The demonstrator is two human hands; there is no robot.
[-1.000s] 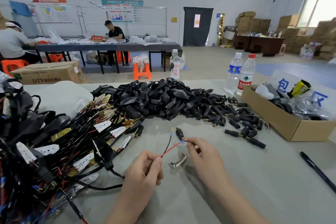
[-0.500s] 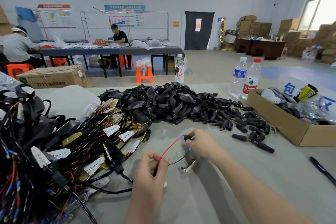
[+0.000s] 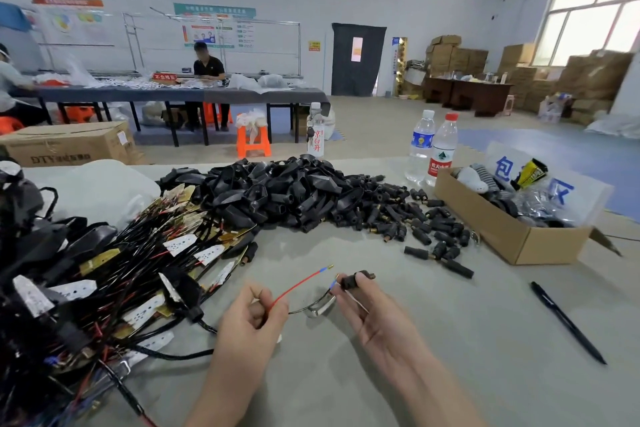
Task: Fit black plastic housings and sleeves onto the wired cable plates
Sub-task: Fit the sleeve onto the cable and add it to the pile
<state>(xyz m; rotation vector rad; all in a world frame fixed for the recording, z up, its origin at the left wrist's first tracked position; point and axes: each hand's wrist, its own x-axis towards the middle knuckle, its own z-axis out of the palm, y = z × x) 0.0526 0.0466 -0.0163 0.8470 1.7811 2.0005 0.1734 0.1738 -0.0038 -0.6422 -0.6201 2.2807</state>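
Left grip (image 3: 249, 319) pinching red wire (image 3: 298, 284), right grip (image 3: 377, 319) pinching black sleeve (image 3: 349, 280), cardboard box (image 3: 502, 236) holding yellow packet (image 3: 530, 173)

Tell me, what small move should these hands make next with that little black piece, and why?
Probably slide the black sleeve onto the black wire's blue-tipped end. The right hand pinches the sleeve right beside that tip, while the left hand grips both wires. The red wire ends free, with nothing fitted on it.
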